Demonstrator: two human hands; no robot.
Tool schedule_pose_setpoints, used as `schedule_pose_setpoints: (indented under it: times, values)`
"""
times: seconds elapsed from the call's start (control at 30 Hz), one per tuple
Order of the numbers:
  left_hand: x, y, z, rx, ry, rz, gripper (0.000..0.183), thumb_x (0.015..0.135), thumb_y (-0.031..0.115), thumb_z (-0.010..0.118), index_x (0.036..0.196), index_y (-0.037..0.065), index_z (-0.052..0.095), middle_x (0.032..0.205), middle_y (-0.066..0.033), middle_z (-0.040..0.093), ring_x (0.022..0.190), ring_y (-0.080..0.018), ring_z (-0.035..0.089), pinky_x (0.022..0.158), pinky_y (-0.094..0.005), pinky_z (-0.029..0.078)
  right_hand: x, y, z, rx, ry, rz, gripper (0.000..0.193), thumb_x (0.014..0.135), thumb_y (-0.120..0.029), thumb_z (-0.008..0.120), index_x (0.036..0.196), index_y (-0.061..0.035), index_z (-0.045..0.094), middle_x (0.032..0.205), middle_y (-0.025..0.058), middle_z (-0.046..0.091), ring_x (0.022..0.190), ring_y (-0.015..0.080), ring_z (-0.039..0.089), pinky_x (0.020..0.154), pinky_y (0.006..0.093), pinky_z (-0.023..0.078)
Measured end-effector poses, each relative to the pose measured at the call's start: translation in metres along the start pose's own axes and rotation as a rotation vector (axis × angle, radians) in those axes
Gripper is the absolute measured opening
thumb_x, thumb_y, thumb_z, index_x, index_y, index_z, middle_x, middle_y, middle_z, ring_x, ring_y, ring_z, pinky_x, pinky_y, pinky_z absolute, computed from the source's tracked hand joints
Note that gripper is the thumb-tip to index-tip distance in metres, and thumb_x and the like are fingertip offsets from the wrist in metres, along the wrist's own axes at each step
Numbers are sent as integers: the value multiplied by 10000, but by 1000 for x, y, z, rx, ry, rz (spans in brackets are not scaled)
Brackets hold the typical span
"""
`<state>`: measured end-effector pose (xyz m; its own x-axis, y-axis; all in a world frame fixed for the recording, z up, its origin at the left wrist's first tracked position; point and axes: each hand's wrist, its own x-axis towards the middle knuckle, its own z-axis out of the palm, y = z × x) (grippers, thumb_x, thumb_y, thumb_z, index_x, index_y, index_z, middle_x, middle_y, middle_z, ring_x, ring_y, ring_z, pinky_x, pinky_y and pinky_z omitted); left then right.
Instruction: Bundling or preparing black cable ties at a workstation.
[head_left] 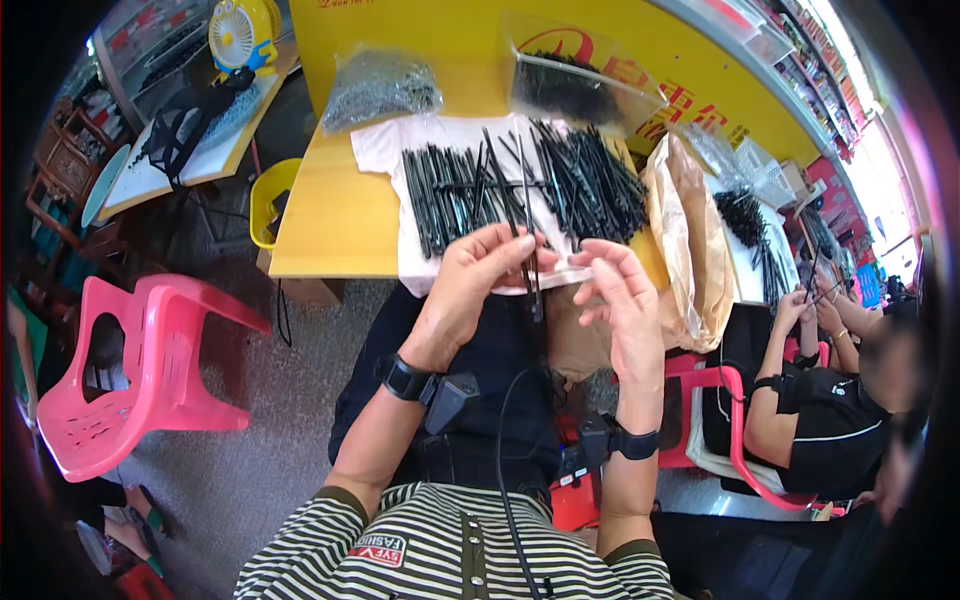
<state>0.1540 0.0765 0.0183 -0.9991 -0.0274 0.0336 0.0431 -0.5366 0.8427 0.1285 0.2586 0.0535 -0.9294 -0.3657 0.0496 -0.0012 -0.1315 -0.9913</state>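
Note:
My left hand (477, 278) is closed on a few thin black sticks (534, 290), held upright between thumb and fingers in front of my lap. Just to the right is my right hand (625, 305), its fingers curled loosely and apart. A whitish strip (566, 274) shows by its fingertips; whether they touch it I cannot tell. Beyond both hands, a pale pink shirt (385, 150) lies spread on the yellow table (330, 225). On the shirt are two piles of black sticks, a left pile (440, 195) in a fairly even row and a right pile (590, 185) more jumbled.
A clear bag (382, 88) and a clear bin of black pieces (565, 88) stand at the table's back. An open brown paper bag (690, 240) is at the right. Left are a pink chair (150, 360) and yellow bucket (268, 200). A co-worker (830, 420) sits at right.

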Motion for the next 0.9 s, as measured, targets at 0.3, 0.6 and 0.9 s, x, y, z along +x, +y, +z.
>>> schedule_pose_setpoints:
  times: [0.3, 0.6, 0.9]
  values:
    - [2, -7, -1, -61, 27, 75, 210, 890, 231, 586, 939, 28, 607, 906, -99, 671, 834, -138, 639, 762, -264, 493, -20, 27, 21, -115, -41, 155, 267, 896, -223, 594, 1064, -15, 576, 819, 32, 626, 653, 36, 544, 525, 166, 445]
    - [3, -10, 3, -20, 5, -29, 239, 912, 211, 551, 1046, 20, 597, 961, -114, 664, 896, -170, 641, 811, -285, 498, -20, 34, 22, -74, -7, 148, 224, 889, -190, 601, 1024, -12, 584, 751, 24, 616, 611, 33, 529, 508, 168, 439]
    - [5, -13, 5, -20, -42, -88, 352, 962, 284, 448, 1142, 4, 562, 1000, -127, 656, 914, -177, 641, 826, -303, 497, -23, 43, 18, -2, 47, 174, 236, 885, -198, 607, 1033, -16, 578, 757, 30, 622, 605, 40, 532, 508, 165, 429]
